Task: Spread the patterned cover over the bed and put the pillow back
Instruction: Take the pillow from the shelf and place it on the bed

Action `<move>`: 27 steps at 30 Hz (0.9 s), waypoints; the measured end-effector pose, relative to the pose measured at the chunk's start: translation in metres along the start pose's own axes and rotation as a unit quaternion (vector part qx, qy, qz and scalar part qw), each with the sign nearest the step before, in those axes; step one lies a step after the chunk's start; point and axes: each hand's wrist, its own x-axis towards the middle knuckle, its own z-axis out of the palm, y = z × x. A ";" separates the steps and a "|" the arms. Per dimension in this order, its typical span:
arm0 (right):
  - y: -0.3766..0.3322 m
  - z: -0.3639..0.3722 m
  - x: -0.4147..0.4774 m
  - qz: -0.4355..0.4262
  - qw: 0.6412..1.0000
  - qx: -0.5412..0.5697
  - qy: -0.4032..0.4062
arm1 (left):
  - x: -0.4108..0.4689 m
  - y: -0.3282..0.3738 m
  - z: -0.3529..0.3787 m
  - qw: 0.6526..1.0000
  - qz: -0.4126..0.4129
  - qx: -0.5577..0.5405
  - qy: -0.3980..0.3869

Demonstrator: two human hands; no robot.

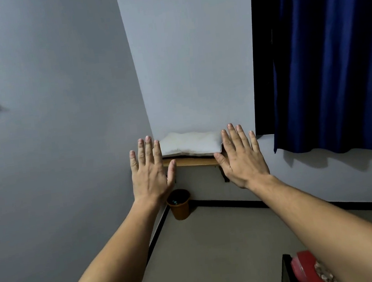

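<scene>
A white pillow [190, 143] lies on a small wooden shelf [192, 162] in the corner of the room. My left hand [151, 171] is stretched out just left of the pillow, fingers spread, holding nothing. My right hand [241, 157] is held flat just right of the pillow, fingers apart, also empty. Neither hand grips the pillow. At the bottom right edge a corner of the bed shows, with a red and patterned fabric [313, 270] partly hidden behind my right forearm.
A brown bin [179, 204] stands on the floor under the shelf. A dark blue curtain [329, 51] hangs at the right. Grey walls meet at the corner, and beige floor [212, 243] lies between me and the shelf.
</scene>
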 end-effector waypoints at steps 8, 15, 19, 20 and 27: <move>0.051 0.061 0.115 -0.022 1.000 0.007 -0.005 | 0.100 0.033 0.079 0.999 -0.034 0.005 -0.001; 0.078 0.114 0.173 -0.027 0.999 0.022 -0.005 | 0.152 0.052 0.138 0.999 -0.042 0.013 -0.013; 0.090 0.148 0.201 -0.030 0.999 0.026 -0.013 | 0.175 0.055 0.176 0.999 -0.044 0.015 -0.018; 0.093 0.156 0.208 -0.030 0.999 0.024 -0.015 | 0.181 0.055 0.186 0.999 -0.043 0.015 -0.019; 0.107 0.206 0.280 -0.027 0.999 0.026 -0.013 | 0.242 0.044 0.258 0.999 -0.043 0.012 -0.022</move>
